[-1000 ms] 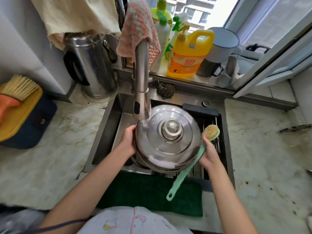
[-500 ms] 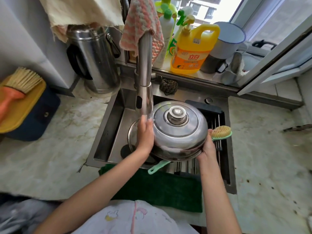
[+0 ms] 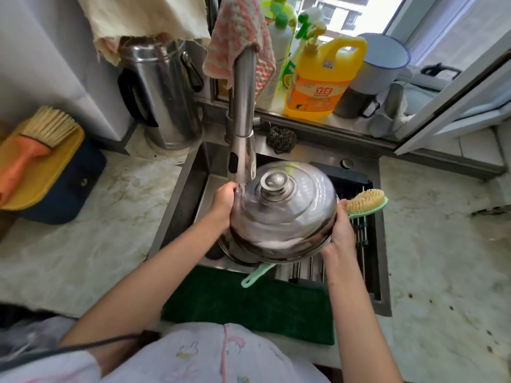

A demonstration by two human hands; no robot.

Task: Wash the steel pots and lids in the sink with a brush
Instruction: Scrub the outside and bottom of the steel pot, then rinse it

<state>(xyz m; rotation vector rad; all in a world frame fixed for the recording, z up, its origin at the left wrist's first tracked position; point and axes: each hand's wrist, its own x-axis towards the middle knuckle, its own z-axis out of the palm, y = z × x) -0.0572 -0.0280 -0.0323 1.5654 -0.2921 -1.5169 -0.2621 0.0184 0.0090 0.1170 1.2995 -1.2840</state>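
- Compared with a second ago, the lid (image 3: pixel 282 214) is sitting higher and further back in the sink (image 3: pixel 190 194). Its left edge is now tucked right under the faucet (image 3: pixel 243 111) nozzle, about the centre of the frame.
- The left hand (image 3: pixel 223 201) is now up at the lid's upper-left edge, just beside the nozzle. It's gripping the rim there, and the fingertips are hiding behind the steel.
- The brush (image 3: pixel 365 201) is lying flatter than it was. The bristle head is poking out right of centre and the green handle tail is peeking out below the lid.
- The right hand (image 3: pixel 341 230) is clamping the brush handle while also propping the lid's right edge, so the bristles aren't touching anything.
- Water looks like it's running onto the lid's left side, with pale streaks smearing down toward the lower edge.
- So I'm guessing this is the rinse bit and the scrubbing on this lid is pausing or wrapping up.
- Another steel rim is showing underneath the lid. It's probably a pot waiting its turn, but I can't really tell.
- The yellow detergent bottle (image 3: pixel 320 81) is sitting on the ledge in the upper middle of the frame, well away from the hands.
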